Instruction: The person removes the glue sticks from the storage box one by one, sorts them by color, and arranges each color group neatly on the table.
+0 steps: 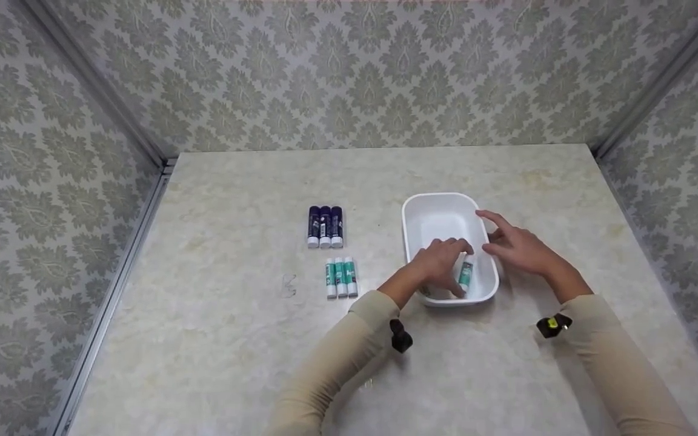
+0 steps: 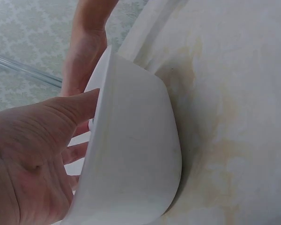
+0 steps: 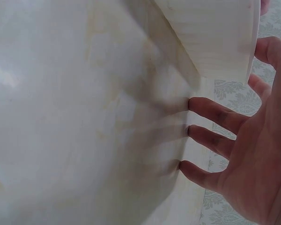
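Note:
A white plastic tub [image 1: 440,209] stands right of the table's middle. My left hand [image 1: 444,261] reaches down into it, fingers loosely extended, fingertips beside a green glue stick [image 1: 465,274] lying on the tub's floor. In the left wrist view, the left hand [image 2: 79,136] has its thumb along the tub's [image 2: 136,154] outer wall and its fingers inside, holding nothing I can see. My right hand [image 1: 514,245] lies against the tub's right rim with straight fingers [image 3: 215,117].
Three blue glue sticks [image 1: 325,226] lie side by side left of the tub, with three green ones [image 1: 341,277] in a row just in front of them. Patterned walls close the table [image 1: 234,339] on the left, back and right.

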A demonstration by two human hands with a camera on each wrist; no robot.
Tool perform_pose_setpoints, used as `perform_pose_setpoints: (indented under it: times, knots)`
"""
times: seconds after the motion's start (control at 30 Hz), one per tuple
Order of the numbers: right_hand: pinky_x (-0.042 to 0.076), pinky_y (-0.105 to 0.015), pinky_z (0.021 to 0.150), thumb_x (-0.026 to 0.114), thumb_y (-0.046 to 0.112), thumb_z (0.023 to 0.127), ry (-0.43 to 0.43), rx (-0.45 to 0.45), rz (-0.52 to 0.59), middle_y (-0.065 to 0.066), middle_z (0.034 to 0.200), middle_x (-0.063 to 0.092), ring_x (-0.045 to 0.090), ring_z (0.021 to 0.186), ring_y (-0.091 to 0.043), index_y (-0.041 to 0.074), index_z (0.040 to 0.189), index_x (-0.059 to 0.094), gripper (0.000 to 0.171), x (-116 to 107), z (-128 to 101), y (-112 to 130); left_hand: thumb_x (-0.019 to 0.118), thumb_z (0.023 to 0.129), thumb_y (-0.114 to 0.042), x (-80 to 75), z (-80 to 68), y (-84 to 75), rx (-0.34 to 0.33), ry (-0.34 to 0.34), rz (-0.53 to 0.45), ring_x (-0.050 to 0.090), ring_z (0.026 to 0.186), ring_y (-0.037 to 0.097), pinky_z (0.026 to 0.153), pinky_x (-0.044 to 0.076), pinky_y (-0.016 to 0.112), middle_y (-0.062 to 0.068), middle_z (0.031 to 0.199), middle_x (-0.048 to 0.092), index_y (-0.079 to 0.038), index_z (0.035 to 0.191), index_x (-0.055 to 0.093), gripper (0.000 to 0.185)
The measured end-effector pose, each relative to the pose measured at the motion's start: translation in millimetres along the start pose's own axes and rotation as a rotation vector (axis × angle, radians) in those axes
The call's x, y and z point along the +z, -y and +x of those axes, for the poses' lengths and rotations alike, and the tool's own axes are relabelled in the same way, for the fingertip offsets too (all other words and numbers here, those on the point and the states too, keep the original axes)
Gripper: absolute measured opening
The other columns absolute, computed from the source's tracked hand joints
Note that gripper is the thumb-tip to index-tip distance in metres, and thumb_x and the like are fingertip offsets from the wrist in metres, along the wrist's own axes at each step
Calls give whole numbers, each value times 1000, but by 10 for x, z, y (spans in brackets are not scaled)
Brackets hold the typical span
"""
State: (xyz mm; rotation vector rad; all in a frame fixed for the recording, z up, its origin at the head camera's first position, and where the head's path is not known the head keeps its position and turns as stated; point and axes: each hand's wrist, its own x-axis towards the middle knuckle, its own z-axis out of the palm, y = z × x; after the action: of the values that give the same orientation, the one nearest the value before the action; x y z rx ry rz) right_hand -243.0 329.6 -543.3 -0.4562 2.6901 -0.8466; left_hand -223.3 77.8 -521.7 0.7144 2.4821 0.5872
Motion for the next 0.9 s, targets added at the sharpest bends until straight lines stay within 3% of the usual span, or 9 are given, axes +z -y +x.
perform_pose_setpoints:
  times: [0.3,0.4,0.5,0.6,0.77,0.8,0.9]
  knots:
    - [47,-77,119,63,40,115,2,-9,-3,-33,145,71,67,139,-53,26,178,24,76,-7,-20,21,102,85,-30,7,57,160,46,-60,-97,58,138,17,121,52,37,-6,154,67,-22,157,55,86]
    - [47,-78,120,62,40,115,7,4,-5,-33,146,71,67,139,-53,26,179,22,77,-7,-16,7,102,85,-29,-43,-2,174,69,-81,-114,58,136,17,120,52,36,-4,153,68,-20,156,56,85]
    - [47,-77,120,62,40,115,9,7,-4,-33,146,71,67,139,-53,26,179,22,77,-1,-5,-4,101,86,-26,-155,-163,123,91,-107,-113,59,138,21,121,53,39,0,153,68,-15,156,56,83]
    - [47,-77,120,62,38,115,8,4,-5,-33,146,71,68,139,-53,26,179,23,76,1,1,-13,102,84,-31,-154,-145,211,108,-133,-126,58,140,19,122,52,36,-2,153,67,-16,155,56,86]
    - [48,-77,120,62,40,115,12,11,-5,-32,146,71,69,138,-52,27,179,23,77,-5,5,-7,103,83,-31,-220,-238,274,98,-168,-171,57,144,19,124,52,33,-1,155,66,-18,158,55,89]
    - [48,-77,120,62,41,115,13,13,-5,-32,146,71,69,137,-52,27,179,23,77,-6,5,-5,101,86,-24,-288,-331,231,90,-163,-187,57,146,21,126,51,36,1,157,65,-16,159,55,87]
    - [47,-76,120,61,43,114,19,22,-2,-32,146,71,68,138,-52,28,179,22,77,-1,7,-1,101,85,-22,-315,-388,282,81,-185,-218,57,147,24,126,51,38,2,158,65,-16,159,55,87]
